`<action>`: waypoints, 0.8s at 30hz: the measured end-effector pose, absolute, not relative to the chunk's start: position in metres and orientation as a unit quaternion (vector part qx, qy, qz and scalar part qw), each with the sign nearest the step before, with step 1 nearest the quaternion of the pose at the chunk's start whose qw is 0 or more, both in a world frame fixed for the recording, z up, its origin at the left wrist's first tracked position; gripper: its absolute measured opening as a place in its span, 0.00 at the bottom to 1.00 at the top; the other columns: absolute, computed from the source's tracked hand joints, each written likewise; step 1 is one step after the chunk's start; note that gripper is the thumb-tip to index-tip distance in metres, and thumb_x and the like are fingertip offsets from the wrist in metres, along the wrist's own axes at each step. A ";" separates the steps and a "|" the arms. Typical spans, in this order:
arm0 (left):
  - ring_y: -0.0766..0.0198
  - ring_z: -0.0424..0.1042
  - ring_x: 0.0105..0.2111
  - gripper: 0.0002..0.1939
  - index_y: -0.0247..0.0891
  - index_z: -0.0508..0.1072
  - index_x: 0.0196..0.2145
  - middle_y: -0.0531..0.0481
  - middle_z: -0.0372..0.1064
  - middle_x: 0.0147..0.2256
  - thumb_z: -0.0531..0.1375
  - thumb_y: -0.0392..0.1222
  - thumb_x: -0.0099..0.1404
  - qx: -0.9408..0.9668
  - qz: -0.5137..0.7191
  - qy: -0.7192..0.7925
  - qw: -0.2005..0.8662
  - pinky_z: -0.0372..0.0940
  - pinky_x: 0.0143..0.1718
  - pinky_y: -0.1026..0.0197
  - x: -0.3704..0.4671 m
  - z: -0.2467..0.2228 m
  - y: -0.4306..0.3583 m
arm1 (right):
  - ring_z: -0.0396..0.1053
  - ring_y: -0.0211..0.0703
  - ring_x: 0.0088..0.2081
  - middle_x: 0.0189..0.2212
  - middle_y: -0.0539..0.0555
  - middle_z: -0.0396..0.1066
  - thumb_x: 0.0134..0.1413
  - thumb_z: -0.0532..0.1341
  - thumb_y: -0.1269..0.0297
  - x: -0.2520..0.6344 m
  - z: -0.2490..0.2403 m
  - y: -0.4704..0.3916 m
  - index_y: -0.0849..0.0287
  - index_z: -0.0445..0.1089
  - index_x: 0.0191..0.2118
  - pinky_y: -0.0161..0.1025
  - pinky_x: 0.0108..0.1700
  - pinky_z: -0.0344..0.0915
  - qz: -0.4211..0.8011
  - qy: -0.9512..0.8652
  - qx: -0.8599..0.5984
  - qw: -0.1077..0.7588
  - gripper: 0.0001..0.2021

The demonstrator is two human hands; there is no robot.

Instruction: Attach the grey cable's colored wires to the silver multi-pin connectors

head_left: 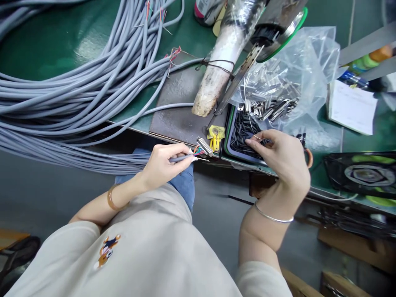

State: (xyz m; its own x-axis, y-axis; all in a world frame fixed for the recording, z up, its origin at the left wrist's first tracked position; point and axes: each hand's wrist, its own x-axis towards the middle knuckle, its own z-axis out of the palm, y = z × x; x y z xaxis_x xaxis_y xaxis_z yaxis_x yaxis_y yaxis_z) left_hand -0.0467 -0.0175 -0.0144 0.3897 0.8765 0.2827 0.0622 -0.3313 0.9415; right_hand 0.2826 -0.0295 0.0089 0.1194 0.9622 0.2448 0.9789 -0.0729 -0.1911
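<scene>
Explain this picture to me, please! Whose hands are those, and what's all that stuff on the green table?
There's no robot here: these are a person's own two hands. There is just one picture, from a camera worn on their head, looking down.

The left hand holds a grey cable. Thin coloured wires poke out of its end, by a small metal connector. The right hand is over a tray of little black pieces; I can't tell whether it holds one.

On the table lie lots more grey cables and a clear plastic bag with shiny metal parts.
</scene>
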 end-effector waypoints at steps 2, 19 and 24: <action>0.74 0.63 0.21 0.05 0.34 0.77 0.30 0.53 0.74 0.25 0.65 0.35 0.65 0.709 0.449 0.330 0.433 0.56 0.23 0.69 -0.044 -0.014 -0.017 | 0.64 0.33 0.19 0.21 0.50 0.74 0.49 0.74 0.47 0.282 0.012 -0.029 0.56 0.75 0.25 0.37 0.25 0.56 0.015 -0.676 -0.725 0.133 0.18; 0.72 0.74 0.26 0.02 0.34 0.76 0.35 0.52 0.80 0.31 0.66 0.32 0.66 0.745 0.487 0.332 0.312 0.63 0.27 0.71 -0.028 -0.016 -0.016 | 0.69 0.36 0.31 0.32 0.51 0.74 0.58 0.69 0.64 0.157 0.027 -0.087 0.55 0.78 0.34 0.34 0.26 0.57 0.190 -0.543 -0.639 0.511 0.02; 0.73 0.72 0.26 0.03 0.33 0.76 0.35 0.53 0.79 0.30 0.67 0.32 0.65 0.740 0.491 0.339 0.311 0.63 0.26 0.72 -0.028 -0.014 -0.015 | 0.68 0.35 0.31 0.34 0.52 0.76 0.59 0.69 0.65 0.140 0.007 -0.082 0.54 0.79 0.36 0.34 0.25 0.56 0.205 -0.489 -0.657 0.535 0.01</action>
State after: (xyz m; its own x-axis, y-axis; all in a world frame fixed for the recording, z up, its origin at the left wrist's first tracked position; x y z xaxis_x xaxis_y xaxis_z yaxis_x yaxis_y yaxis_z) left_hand -0.0276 -0.0149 -0.0143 0.2877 0.8069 0.5159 0.1956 -0.5768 0.7931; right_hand 0.1395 -0.0823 0.0066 0.4365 0.8632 0.2537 0.4233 0.0518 -0.9045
